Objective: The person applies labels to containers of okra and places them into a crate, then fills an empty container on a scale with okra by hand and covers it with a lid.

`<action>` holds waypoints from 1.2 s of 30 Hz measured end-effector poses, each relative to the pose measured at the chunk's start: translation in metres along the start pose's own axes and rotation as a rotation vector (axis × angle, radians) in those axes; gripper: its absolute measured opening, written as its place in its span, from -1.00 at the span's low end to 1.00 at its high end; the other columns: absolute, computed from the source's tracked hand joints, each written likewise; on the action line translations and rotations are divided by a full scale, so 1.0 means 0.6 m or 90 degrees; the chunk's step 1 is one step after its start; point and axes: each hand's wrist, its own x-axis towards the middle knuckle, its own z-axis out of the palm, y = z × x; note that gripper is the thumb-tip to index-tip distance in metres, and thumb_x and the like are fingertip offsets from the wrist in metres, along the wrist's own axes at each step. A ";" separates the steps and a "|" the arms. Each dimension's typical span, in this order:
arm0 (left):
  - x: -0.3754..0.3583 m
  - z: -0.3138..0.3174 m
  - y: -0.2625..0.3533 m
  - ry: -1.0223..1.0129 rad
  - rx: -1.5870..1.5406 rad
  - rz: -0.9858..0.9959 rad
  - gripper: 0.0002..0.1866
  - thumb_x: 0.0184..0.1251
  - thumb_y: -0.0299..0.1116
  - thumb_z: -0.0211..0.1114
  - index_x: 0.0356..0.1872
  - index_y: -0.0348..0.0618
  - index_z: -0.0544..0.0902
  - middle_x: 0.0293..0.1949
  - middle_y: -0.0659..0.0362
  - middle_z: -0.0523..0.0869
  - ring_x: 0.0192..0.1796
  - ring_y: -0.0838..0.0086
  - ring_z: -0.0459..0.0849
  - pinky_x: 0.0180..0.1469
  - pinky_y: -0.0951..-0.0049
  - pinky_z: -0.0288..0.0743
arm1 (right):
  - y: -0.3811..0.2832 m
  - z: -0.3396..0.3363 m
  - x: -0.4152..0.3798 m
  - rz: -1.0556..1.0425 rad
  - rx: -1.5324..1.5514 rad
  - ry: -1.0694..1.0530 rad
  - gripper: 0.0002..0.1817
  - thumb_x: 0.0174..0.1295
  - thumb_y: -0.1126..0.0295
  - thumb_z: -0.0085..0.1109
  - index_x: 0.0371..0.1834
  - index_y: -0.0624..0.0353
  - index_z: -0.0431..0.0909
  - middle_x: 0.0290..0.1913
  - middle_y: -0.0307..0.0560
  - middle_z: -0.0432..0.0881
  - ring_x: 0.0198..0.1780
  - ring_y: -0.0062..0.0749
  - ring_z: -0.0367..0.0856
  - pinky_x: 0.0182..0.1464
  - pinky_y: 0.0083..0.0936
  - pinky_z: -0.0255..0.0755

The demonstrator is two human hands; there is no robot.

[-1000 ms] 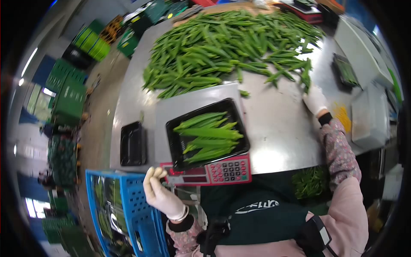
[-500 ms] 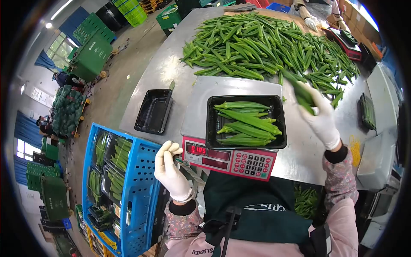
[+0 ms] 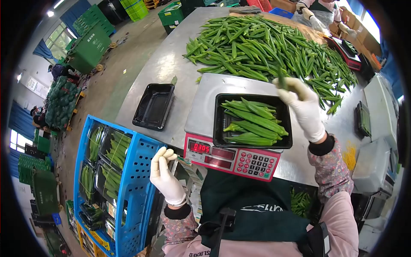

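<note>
My right hand (image 3: 303,109), in a white glove, pinches an okra pod (image 3: 281,79) just above the far right corner of a black tray (image 3: 287,137). Inside that tray lie several green okra pods (image 3: 254,122), mostly side by side. The tray rests on the steel plate of a red-fronted weighing scale (image 3: 233,155), whose red display reads 0.305. Left of the scale's display, my gloved left hand (image 3: 166,175) is raised with its fingers curled in, and nothing shows in it. A large pile of okra (image 3: 257,47) covers the far part of the steel table.
An empty black tray (image 3: 154,106) lies left of the scale. A blue crate (image 3: 139,184) with packed okra trays stands at the table's left side. Another scale (image 3: 349,55) sits at the back right, near another person's gloved hand (image 3: 317,23). A filled tray (image 3: 363,119) lies at the right.
My right hand has moved left from the pile's edge to the tray, now with less okra in it. More pods lie in the tray, and the display went from 0.185 to 0.305.
</note>
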 end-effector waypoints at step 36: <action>-0.008 0.054 -0.011 -0.075 -0.003 0.017 -0.69 0.64 -0.38 0.02 0.13 -0.40 0.60 -0.10 0.06 0.73 -0.12 0.45 0.67 0.09 0.45 0.53 | 0.100 -0.619 -0.351 0.027 -1.269 0.427 -0.62 0.43 0.19 0.16 0.20 0.12 0.57 0.19 0.04 0.63 0.19 0.00 0.58 0.23 -0.18 0.45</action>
